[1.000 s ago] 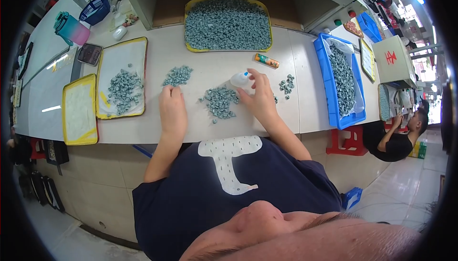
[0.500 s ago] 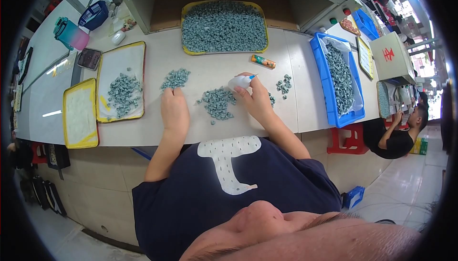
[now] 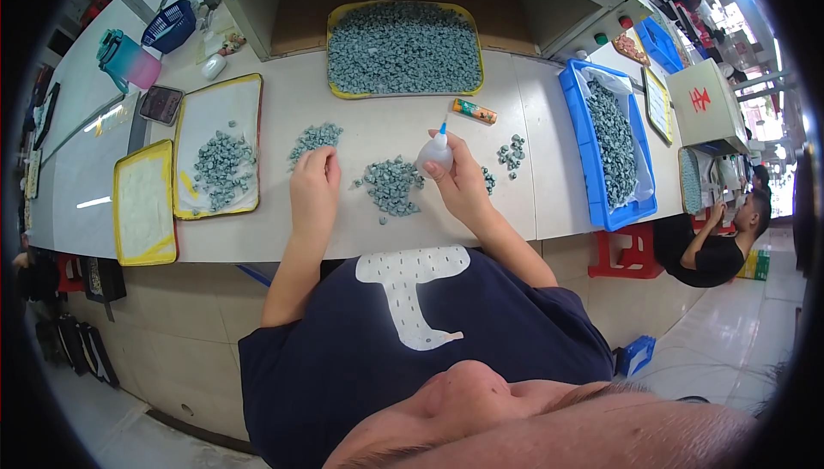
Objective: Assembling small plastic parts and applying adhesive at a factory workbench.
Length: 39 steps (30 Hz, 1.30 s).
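My right hand (image 3: 462, 179) is closed round a small white squeeze bottle (image 3: 435, 155), whose thin blue nozzle points upward. Just left of it lies a loose pile of small grey-green pieces (image 3: 390, 186). My left hand (image 3: 315, 193) is closed, fingertips together, at the near edge of another grey-green pile (image 3: 316, 139); whatever it pinches is too small or hidden to make out. To the right of my right hand sits a small cluster of the same pieces (image 3: 511, 153), with a few more partly hidden beside my wrist.
A yellow-rimmed tray full of pieces (image 3: 336, 88) stands at the back. A blue crate (image 3: 598, 203) is on the right; two yellow-edged trays (image 3: 251, 91) lie left. An orange-green tube (image 3: 474, 111) lies ahead. Far left stands a bottle (image 3: 129, 61). Another person (image 3: 717, 250) sits at right.
The white bottle has turned from pointing right to nozzle up in my right hand. My left hand has risen slightly, its fingers still together near the left pile.
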### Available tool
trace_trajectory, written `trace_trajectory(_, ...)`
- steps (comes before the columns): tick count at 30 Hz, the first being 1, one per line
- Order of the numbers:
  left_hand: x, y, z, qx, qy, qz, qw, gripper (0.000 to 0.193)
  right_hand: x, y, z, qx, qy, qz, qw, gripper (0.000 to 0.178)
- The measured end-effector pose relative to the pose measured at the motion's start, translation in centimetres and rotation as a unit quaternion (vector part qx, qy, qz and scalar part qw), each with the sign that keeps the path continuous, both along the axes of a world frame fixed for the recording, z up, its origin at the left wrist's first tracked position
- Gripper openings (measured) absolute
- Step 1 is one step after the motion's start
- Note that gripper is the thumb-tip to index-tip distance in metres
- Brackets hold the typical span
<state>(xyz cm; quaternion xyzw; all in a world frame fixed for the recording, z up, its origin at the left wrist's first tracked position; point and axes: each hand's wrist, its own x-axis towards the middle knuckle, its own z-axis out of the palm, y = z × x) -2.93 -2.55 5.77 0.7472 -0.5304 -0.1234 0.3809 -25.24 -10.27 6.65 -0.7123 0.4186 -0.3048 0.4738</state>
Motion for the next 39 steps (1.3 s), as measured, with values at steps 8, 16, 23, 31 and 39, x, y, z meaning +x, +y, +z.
trace_trajectory(8, -2.2, -0.2, 1.5, 0.037, 0.73, -0.121, 0.672, 0.013, 0.7, 0.6, 1.9, -0.127, 0.016, -0.003, 0.992, 0.056)
trace_trajectory(16, -1.4, -0.4, -0.9, 0.028, 0.85, -0.13, 0.509, 0.013, 1.0, 1.0, 3.0, -0.178, 0.072, -0.008, 0.981, 0.05)
trace_trajectory(23, -0.4, -0.3, -2.6, -0.021, 0.888, -0.173, 0.427, 0.007, 1.6, 1.4, 4.2, -0.251, 0.12, 0.008, 0.96, 0.047)
trace_trajectory(31, 0.0, 0.0, -3.1, -0.023, 0.897, -0.178, 0.404, 0.004, 2.7, 1.6, 4.6, -0.307, 0.169, 0.047, 0.935, 0.042)
trace_trajectory(39, 0.0, -0.2, -3.3, -0.016, 0.893, -0.174, 0.414, 0.005, 3.0, 1.5, 4.5, -0.33, 0.173, 0.043, 0.927, 0.041)
